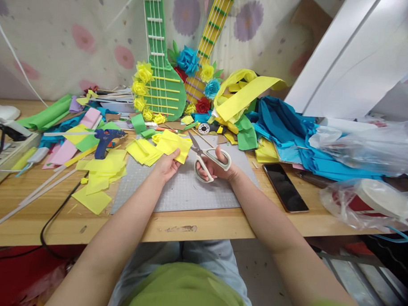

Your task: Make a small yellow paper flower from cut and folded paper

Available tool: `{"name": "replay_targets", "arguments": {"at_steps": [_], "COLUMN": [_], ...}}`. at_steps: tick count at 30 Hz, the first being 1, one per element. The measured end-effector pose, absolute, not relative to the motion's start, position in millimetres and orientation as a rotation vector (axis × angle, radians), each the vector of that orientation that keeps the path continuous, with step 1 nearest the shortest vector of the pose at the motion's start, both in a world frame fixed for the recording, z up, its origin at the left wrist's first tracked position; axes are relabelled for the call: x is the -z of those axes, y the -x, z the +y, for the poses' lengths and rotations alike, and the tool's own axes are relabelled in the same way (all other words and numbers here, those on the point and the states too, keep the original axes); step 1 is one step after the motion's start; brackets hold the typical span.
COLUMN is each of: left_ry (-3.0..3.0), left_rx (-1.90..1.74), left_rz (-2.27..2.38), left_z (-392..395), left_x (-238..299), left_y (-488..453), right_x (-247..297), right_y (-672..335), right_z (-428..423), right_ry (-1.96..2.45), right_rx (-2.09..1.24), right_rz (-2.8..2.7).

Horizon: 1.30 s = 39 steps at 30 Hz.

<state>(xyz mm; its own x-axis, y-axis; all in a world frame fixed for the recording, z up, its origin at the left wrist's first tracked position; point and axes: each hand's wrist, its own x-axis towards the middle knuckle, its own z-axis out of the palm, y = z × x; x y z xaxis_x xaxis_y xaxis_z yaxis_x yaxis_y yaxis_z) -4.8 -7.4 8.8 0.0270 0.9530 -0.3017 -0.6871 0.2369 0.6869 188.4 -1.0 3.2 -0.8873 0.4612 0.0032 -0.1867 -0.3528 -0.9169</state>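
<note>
Over the grey cutting mat (189,197), my left hand (168,166) pinches a folded piece of yellow crepe paper (172,143) between thumb and fingers. My right hand (215,166) has its thumb and fingers through the white-handled scissors (204,155). Their blades are spread and point toward the upper left, close to the paper's right edge. Beside my left hand lies a stack of cut yellow paper pieces (143,151). More yellow squares (103,176) are scattered on the wood left of the mat.
A blue glue gun (106,140) lies at the left. Behind stand a green paper guitar (166,89) and a yellow one (211,32), both with paper flowers. To the right are a phone (285,188), blue crepe paper (285,124) and a plastic-wrapped tub (372,201).
</note>
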Motion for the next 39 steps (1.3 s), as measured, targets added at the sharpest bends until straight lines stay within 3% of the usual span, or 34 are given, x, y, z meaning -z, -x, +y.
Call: {"name": "replay_targets", "arguments": {"at_steps": [39], "left_ry": [-0.460], "left_rx": [-1.248], "left_rz": [0.859], "left_z": [-12.8], "left_x": [-8.5], "left_y": [-0.1], "right_x": [0.3], "right_y": [-186.1], "right_z": [4.5], "right_ry": [0.360], "right_rx": [-2.243], "right_rz": [-1.438]}}
